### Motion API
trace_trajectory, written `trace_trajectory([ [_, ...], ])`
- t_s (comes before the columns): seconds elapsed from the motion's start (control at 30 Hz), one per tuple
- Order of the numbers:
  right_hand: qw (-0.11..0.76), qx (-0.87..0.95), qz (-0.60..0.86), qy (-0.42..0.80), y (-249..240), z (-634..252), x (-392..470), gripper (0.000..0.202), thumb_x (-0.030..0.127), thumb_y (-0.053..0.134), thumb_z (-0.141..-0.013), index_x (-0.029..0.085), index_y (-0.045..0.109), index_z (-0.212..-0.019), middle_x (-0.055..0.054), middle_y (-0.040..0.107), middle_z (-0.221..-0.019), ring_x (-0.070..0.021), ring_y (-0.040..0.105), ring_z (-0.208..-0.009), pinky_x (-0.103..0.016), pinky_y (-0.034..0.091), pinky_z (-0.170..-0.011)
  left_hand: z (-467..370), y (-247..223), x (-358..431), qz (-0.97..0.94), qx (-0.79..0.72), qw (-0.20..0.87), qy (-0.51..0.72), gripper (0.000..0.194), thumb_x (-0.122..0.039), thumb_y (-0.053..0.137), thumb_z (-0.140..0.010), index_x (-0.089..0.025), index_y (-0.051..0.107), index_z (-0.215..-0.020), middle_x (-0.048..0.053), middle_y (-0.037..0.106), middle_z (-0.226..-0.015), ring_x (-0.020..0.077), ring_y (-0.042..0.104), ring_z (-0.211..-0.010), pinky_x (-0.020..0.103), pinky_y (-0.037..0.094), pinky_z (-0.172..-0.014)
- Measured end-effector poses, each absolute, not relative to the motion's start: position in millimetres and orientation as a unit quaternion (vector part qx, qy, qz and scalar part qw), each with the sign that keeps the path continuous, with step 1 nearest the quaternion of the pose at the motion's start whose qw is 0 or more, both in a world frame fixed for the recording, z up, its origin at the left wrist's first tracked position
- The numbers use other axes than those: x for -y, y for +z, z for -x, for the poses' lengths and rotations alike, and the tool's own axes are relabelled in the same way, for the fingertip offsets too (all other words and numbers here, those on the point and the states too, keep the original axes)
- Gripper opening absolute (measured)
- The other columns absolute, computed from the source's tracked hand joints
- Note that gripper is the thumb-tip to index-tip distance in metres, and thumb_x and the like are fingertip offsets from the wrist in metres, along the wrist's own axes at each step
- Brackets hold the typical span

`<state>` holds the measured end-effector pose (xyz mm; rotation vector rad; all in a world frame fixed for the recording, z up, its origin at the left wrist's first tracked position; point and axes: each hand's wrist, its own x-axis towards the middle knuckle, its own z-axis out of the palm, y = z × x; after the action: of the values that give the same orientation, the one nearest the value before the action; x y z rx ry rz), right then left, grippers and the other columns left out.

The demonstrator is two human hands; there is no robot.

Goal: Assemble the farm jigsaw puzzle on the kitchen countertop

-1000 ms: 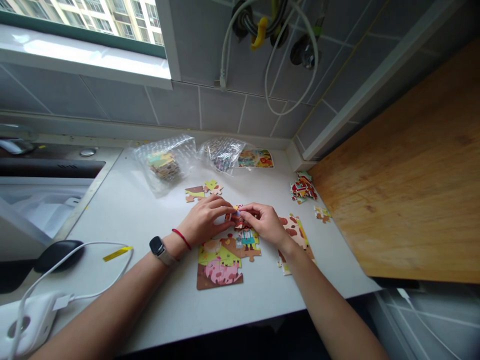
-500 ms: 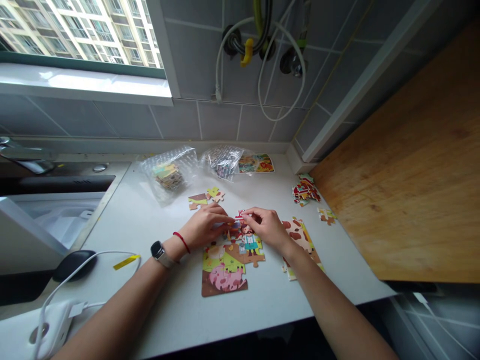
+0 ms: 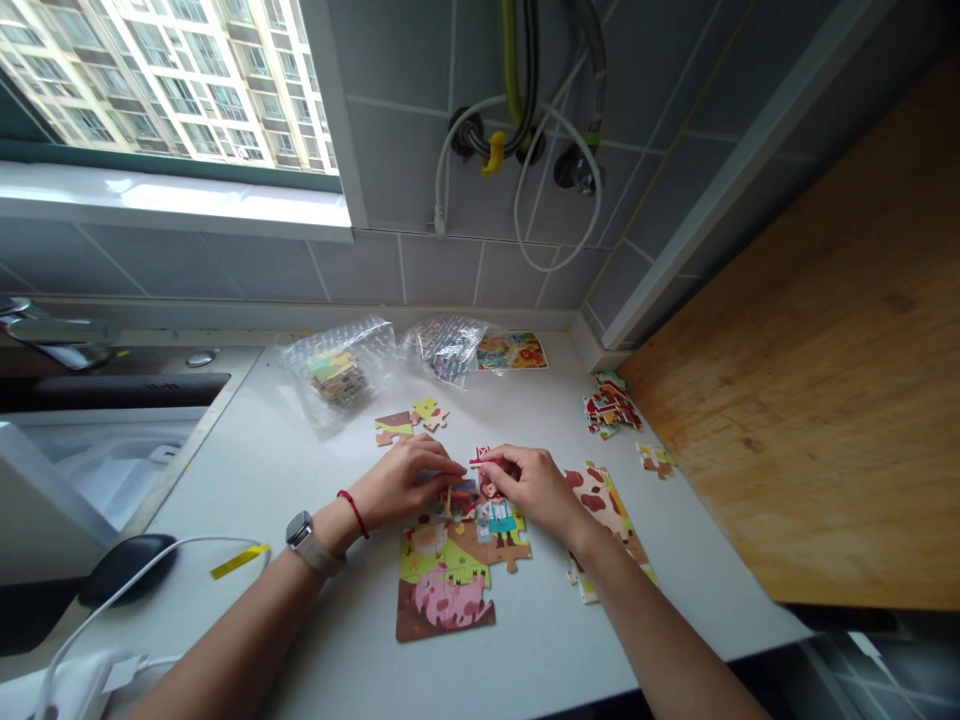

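A partly joined puzzle with a pink pig at its lower left and a farmer figure at its right lies on the white counter. At its upper left edge, my left hand has its fingers closed on a puzzle piece with a dark picture. My right hand pinches a piece with a red barn top just above the farmer. The fingers hide parts of both pieces. Beside my right forearm lies another joined section with brown cow patches.
Loose pieces lie behind my left hand. Two clear bubble bags and a picture card are at the back. A pile of red pieces sits by the wooden panel. The sink is left; a white cable runs near my left arm.
The camera view has tilted up, so the counter and hands appear lower. My left hand has shifted slightly off the puzzle, showing more of the dark piece. My right hand keeps its pinch.
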<state>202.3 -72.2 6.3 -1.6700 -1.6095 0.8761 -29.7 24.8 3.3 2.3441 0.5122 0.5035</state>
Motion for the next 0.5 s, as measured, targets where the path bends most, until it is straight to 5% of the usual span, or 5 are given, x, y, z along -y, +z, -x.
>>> trace_trajectory([
  [0.3, 0.327, 0.619, 0.633, 0.33, 4.9, -202.5, 72.0, 0.021, 0.034, 0.067, -0.095, 0.025, 0.083, -0.104, -0.004, 0.083, -0.097, -0.0196, 0.075, -0.086, -0.028, 0.054, -0.078, 28.0, -0.2, -23.0, -0.921, -0.192, 0.29, 0.174, 0.019, -0.033, 0.066, -0.101, -0.027, 0.082, -0.108, 0.005, 0.076, -0.09, 0.0208, 0.063, -0.085, 0.034, 0.044, -0.079],
  [0.5, 0.305, 0.629, 0.639, 0.322, 6.6, -201.4, 72.7, 0.021, 0.038, 0.069, -0.093, 0.024, 0.083, -0.101, -0.002, 0.082, -0.088, -0.0168, 0.07, -0.071, -0.027, 0.052, -0.07, 27.6, -2.8, -21.7, -0.92, -0.201, 0.288, 0.172, 0.017, -0.031, 0.069, -0.099, -0.028, 0.082, -0.11, 0.005, 0.076, -0.092, 0.0217, 0.063, -0.088, 0.034, 0.045, -0.081],
])
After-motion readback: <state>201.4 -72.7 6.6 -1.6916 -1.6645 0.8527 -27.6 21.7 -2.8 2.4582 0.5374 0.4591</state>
